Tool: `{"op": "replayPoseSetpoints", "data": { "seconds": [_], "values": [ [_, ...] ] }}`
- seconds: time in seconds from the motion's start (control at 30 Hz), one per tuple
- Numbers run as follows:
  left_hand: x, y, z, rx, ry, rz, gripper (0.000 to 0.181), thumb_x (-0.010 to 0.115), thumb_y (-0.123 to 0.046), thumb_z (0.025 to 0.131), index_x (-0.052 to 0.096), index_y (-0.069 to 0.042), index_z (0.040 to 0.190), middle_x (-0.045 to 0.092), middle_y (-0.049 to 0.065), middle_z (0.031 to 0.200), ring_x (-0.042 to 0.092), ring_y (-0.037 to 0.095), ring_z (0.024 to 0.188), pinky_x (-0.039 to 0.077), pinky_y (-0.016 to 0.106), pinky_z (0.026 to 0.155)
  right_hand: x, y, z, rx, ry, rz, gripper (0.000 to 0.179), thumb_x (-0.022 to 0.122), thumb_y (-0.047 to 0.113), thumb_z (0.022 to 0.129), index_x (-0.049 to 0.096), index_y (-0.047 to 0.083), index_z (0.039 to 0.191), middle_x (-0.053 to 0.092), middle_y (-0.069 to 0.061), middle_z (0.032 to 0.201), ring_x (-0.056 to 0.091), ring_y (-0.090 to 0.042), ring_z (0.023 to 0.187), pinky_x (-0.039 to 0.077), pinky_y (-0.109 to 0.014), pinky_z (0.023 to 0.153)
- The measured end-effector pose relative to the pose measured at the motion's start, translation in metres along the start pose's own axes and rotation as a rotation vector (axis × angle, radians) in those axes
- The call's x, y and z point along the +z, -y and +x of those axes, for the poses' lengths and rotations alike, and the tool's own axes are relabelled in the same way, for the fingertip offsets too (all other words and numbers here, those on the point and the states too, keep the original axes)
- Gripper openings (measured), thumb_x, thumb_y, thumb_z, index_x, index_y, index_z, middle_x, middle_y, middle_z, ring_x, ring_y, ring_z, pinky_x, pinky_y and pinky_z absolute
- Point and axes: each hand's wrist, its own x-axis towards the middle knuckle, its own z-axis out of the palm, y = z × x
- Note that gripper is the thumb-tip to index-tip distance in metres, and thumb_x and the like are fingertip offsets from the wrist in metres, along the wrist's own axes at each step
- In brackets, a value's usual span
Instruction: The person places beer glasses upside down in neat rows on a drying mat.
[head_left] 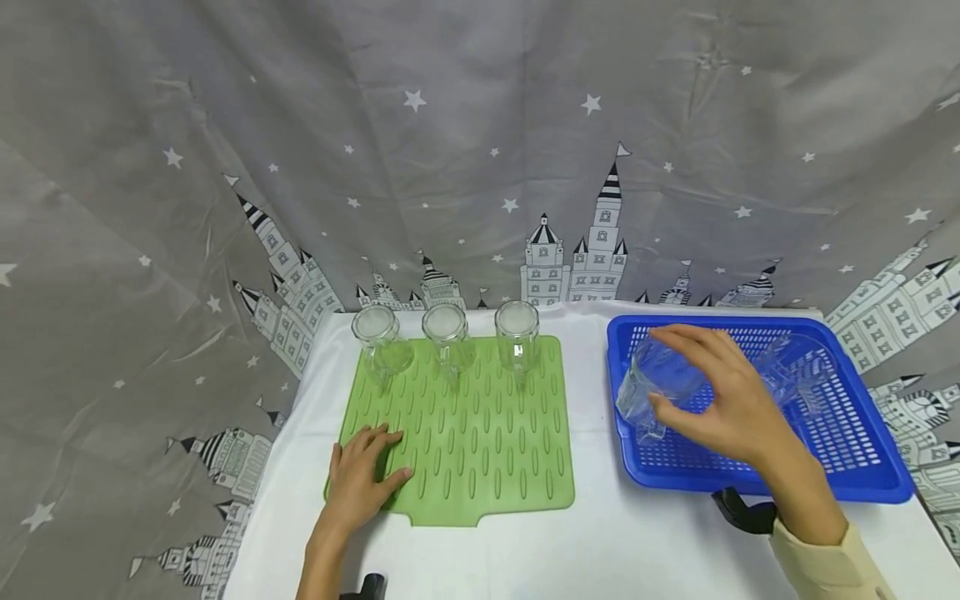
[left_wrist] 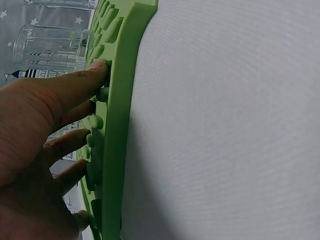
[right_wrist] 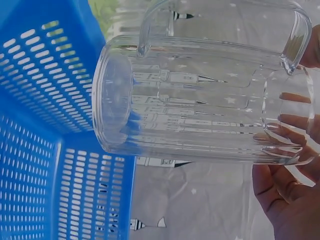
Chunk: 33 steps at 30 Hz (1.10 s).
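Observation:
A clear glass mug (head_left: 651,392) is over the left part of the blue plastic basket (head_left: 750,489). My right hand (head_left: 723,396) grips this mug from above, around its rim, with the thumb apart from the fingers. In the right wrist view the mug's (right_wrist: 195,105) handle and thick base show, the base close to the basket wall. My left hand (head_left: 363,479) rests with spread fingers on the near left part of a green ribbed drying mat (head_left: 480,442). Along the mat's far edge stand three upside-down glass mugs, the left one (head_left: 384,342), the middle one (head_left: 450,337) and the right one (head_left: 517,337).
More clear glassware (head_left: 798,367) lies in the right part of the basket. White cloth (head_left: 585,550) covers the table under mat and basket. Behind hangs a grey curtain (head_left: 465,125) printed with stars and castles.

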Motion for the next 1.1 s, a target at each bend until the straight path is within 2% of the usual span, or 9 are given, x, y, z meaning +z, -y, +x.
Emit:
{"op": "replayPoseSetpoints", "data": {
  "seconds": [0.07,0.3,0.67,1.1],
  "values": [
    [0.0,0.0,0.0,-0.001,0.0,0.002,0.062,0.088,-0.03,0.09,0.066,-0.015,0.145,0.051,0.02,0.164,0.035,0.052,0.157,0.009,0.087,0.123,0.003,0.001,0.002,-0.014,-0.003,0.0,0.08,0.088,0.017,0.072,0.066,0.019,0.148,0.066,-0.007,0.147,0.055,-0.023,0.131,0.039,-0.028,0.107],
    [-0.002,-0.003,0.0,0.004,-0.002,-0.007,0.061,0.088,-0.027,0.09,0.066,-0.012,0.145,0.051,0.022,0.163,0.035,0.053,0.156,0.01,0.088,0.123,0.01,0.01,0.009,-0.015,0.032,0.011,0.077,0.088,0.019,0.074,0.066,0.019,0.148,0.065,-0.005,0.149,0.055,-0.022,0.13,0.044,-0.045,0.103],
    [0.0,-0.002,0.001,0.008,-0.007,-0.025,0.061,0.089,-0.026,0.089,0.066,-0.01,0.144,0.051,0.023,0.163,0.034,0.054,0.156,0.01,0.089,0.121,0.022,0.015,0.018,-0.116,0.028,0.026,0.075,0.088,0.021,0.074,0.067,0.014,0.145,0.067,-0.007,0.146,0.056,-0.021,0.124,0.044,-0.035,0.101],
    [0.001,-0.003,-0.001,-0.008,-0.022,-0.028,0.061,0.089,-0.027,0.089,0.066,-0.012,0.144,0.051,0.022,0.163,0.036,0.053,0.155,0.009,0.088,0.122,0.046,0.024,0.024,-0.176,0.05,0.041,0.075,0.087,0.025,0.075,0.067,0.014,0.146,0.067,-0.007,0.143,0.057,-0.022,0.124,0.048,-0.041,0.103]
  ]
}}
